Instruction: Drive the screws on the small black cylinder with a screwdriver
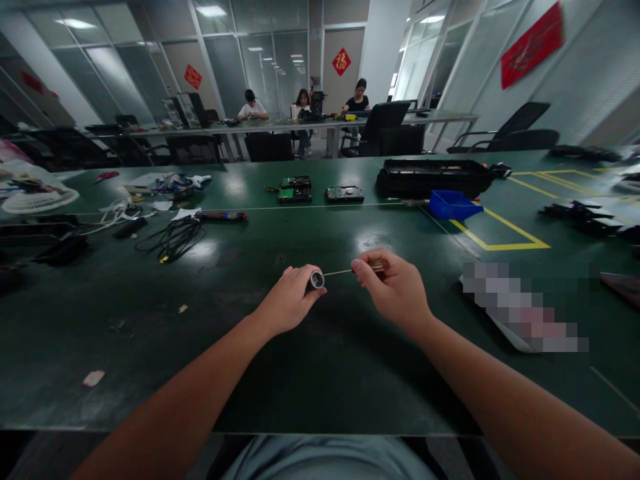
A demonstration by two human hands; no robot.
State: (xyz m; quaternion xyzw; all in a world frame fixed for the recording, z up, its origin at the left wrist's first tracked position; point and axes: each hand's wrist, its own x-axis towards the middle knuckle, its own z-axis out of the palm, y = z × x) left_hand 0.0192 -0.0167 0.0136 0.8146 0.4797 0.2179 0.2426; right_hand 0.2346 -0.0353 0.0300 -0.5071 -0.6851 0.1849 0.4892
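In the head view, my left hand is closed around a short dark cylindrical part. Its round end, with a pale metallic rim, faces me. My right hand grips a screwdriver by its reddish-brown handle, mostly covered by the fingers. The thin metal shaft points left, and its tip meets or lies just beside the rim of the cylinder; contact is too small to tell. Both hands are above the green tabletop, near its middle.
Circuit-board units and a metal-cased drive lie ahead. A long black housing and blue bin are at back right. On the left lie an electric screwdriver and coiled black cable. Several people sit at a farther table.
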